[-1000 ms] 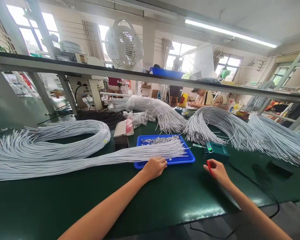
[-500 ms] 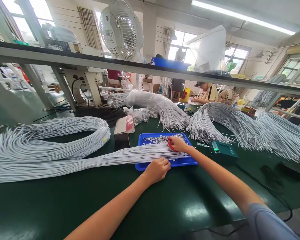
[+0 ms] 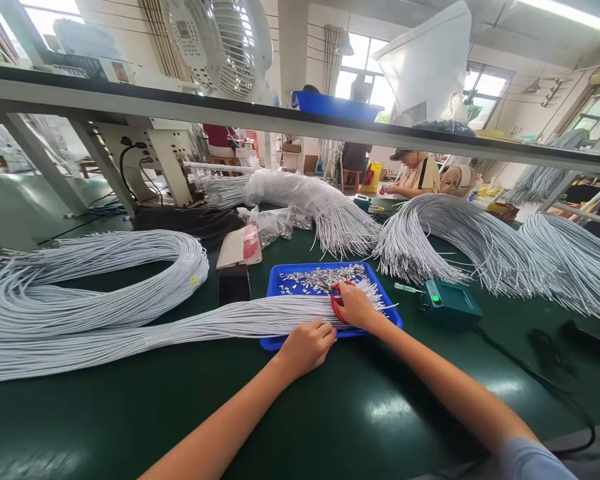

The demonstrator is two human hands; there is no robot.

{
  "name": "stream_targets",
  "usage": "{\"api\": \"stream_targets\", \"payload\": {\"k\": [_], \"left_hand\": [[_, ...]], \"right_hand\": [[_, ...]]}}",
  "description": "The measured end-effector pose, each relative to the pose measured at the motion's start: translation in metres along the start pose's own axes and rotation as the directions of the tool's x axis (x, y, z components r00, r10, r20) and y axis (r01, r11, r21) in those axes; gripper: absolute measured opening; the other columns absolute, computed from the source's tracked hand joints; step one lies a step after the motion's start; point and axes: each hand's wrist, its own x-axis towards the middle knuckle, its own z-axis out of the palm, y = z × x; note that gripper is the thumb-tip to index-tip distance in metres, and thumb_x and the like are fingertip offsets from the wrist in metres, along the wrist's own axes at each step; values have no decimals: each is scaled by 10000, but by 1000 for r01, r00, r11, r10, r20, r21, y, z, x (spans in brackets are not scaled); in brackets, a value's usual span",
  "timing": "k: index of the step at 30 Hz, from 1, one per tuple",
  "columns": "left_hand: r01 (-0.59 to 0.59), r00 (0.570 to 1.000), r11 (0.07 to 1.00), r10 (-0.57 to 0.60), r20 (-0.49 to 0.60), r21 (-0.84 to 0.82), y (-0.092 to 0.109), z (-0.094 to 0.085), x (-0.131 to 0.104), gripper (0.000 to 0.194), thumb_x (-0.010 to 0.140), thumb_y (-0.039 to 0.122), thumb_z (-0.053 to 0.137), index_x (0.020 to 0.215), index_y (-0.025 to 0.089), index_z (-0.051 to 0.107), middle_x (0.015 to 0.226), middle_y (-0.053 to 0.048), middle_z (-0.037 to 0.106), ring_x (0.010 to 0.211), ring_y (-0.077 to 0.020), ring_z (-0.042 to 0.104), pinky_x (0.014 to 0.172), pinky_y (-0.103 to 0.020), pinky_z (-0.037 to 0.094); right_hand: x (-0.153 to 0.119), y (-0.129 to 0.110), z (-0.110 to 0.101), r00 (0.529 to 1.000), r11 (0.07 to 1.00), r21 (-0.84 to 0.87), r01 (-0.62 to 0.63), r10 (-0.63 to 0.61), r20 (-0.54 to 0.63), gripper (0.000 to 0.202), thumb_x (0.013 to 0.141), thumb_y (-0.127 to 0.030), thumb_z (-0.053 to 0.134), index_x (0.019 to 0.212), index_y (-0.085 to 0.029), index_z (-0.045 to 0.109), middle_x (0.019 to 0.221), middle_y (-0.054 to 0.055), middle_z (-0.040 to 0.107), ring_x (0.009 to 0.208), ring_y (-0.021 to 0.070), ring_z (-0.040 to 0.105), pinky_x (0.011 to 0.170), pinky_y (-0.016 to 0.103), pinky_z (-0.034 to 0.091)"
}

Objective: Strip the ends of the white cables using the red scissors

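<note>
A long bundle of pale grey cables [image 3: 215, 321] runs from the left across a blue tray [image 3: 273, 343], its cut ends fanned out at the tray's right side. Small shiny metal pieces [image 3: 305, 279] lie scattered in the tray behind the cables. My right hand [image 3: 357, 307] is closed around the red loop handles of scissors [image 3: 336, 303], over the cable ends. At the tray's front edge, my left hand [image 3: 307, 345] is closed with curled fingers against the near side of the bundle. Whatever its fingertips hold is hidden.
Left lies a coiled cable bundle [image 3: 180, 267]. A dark phone-like slab [image 3: 234, 285] and booklet [image 3: 240, 245] sit beside the tray. Right stands a green box [image 3: 453, 301] with a lit light; more cable bundles [image 3: 460, 227] lie behind. A shelf [image 3: 280, 120] spans above. Another person [image 3: 420, 177] sits beyond.
My right hand and the scissors have come slightly down and nearer, baring more of the fanned cable ends. My left hand stays at the tray's front edge. The camera view has shifted a little.
</note>
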Motion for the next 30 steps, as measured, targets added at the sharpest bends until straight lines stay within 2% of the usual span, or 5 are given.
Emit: {"api": "stream_targets", "payload": {"k": [9,16,20,24,30], "left_hand": [[-37,999,999,36,-20,-39,-9,2,1,167,911,168,471,850,152,626,740,-44,627,658,-180,572,541,-297,393],[-7,998,999,10,54,-45,-13,6,5,190,921,208,468,851,162,639,765,-47,633,707,-182,600,582,-303,430],[34,995,998,-29,94,-54,-12,5,5,208,927,244,472,861,165,652,785,-52,644,735,-185,615,599,-299,444],[72,989,994,-61,131,-82,-8,1,6,264,946,310,450,906,156,660,824,-60,653,769,-191,624,620,-299,459],[226,946,968,-193,262,-104,-16,-23,13,279,965,235,398,965,164,668,912,-69,671,868,-188,631,699,-277,459]], "right_hand": [[-9,-3,5,997,998,40,-39,41,-59,132,885,-249,476,947,-143,522,927,132,649,891,245,605,781,307,411],[-4,2,11,993,987,159,-19,37,-112,104,849,-241,500,887,-149,528,856,133,647,831,255,600,755,324,412],[0,4,11,977,957,288,25,37,-210,90,808,-235,530,857,-160,543,849,121,647,842,254,596,771,331,433],[-14,17,2,908,902,425,69,120,-402,106,823,-284,517,836,-182,544,869,95,636,837,221,582,785,325,452],[-65,44,0,713,789,607,98,370,-595,274,820,-445,555,852,-173,540,713,20,581,638,167,547,632,301,459]]}}
